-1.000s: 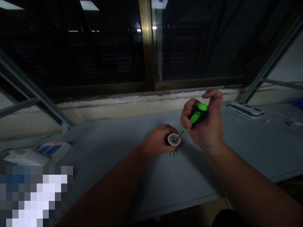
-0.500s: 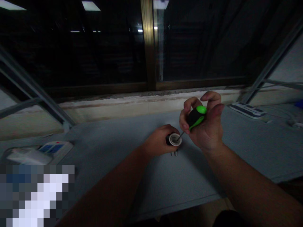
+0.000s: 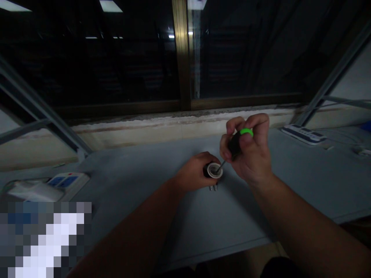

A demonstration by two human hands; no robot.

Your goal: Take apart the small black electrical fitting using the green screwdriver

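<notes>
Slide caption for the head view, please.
Left hand grips a white-rimmed cylinder; right hand holds a screwdriver angled into it.

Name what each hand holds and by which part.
Right hand: the screwdriver, by its handle. Left hand: the white-rimmed dark cylinder, around its side.

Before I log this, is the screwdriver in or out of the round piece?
In: the screwdriver's shaft enters the white-rimmed round piece; depth cannot be told.

Probably a workshop: screwdriver point(image 3: 235, 145), plain worktable point(image 3: 237, 216), 2 power strips point(image 3: 303, 135).
</notes>
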